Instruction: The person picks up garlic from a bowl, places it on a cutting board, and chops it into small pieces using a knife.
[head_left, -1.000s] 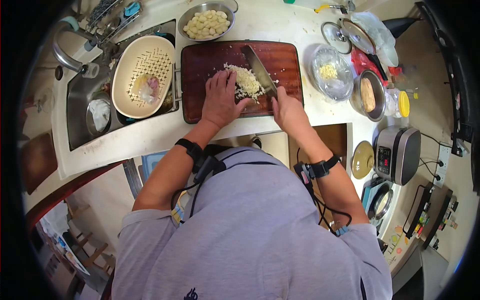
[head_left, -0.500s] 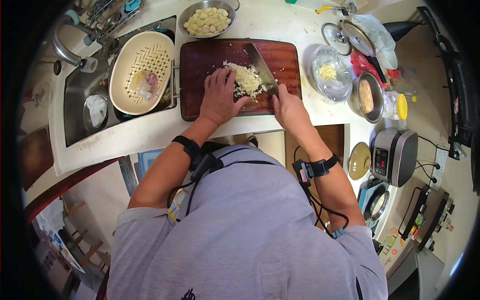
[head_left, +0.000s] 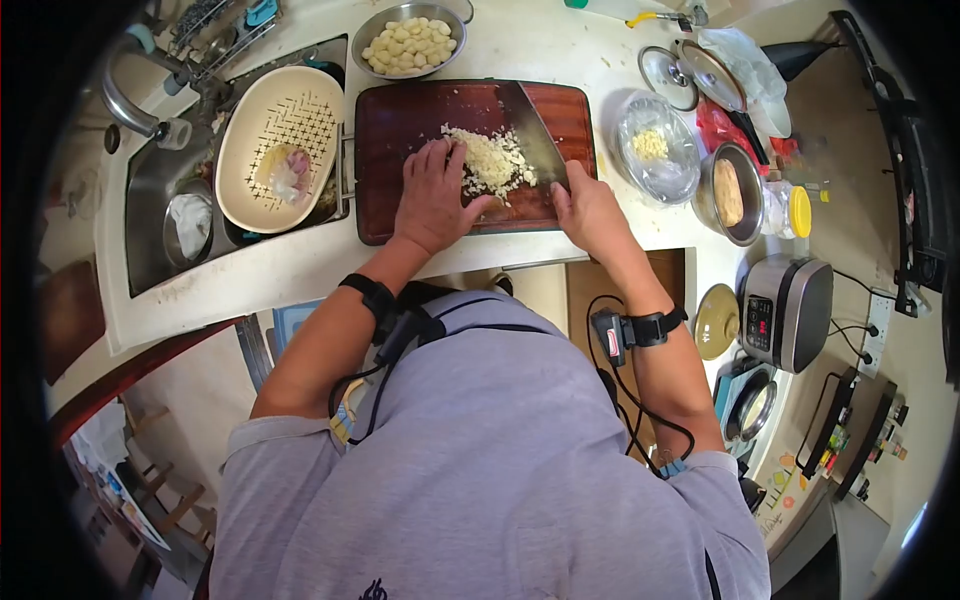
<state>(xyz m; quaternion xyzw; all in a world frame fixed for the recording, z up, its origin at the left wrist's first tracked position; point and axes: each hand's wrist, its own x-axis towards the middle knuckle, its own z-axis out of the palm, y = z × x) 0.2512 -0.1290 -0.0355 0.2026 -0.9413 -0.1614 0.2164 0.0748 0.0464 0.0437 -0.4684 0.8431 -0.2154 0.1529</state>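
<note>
A dark red-brown cutting board (head_left: pixel 390 120) lies on the counter, with a pile of finely chopped pale pieces (head_left: pixel 492 162), which look like garlic, near its middle. My right hand (head_left: pixel 590 205) is closed round the handle of a broad knife (head_left: pixel 537 135), whose blade stands just right of the pile. My left hand (head_left: pixel 434 195) lies at the pile's left edge, its fingers and thumb spread. Some small bits are scattered on the board around the pile.
Behind the board is a metal bowl of whole pale cloves (head_left: pixel 408 47). A cream colander (head_left: pixel 232 165) sits over the sink (head_left: pixel 150 230) at left. To the right are a plastic-covered bowl (head_left: pixel 660 180), a metal bowl (head_left: pixel 752 225), pot lids (head_left: pixel 668 75) and a cooker (head_left: pixel 800 315).
My right hand and the knife have shifted slightly right, opening a gap between blade and pile. My left hand has stayed nearly in place beside the pile.
</note>
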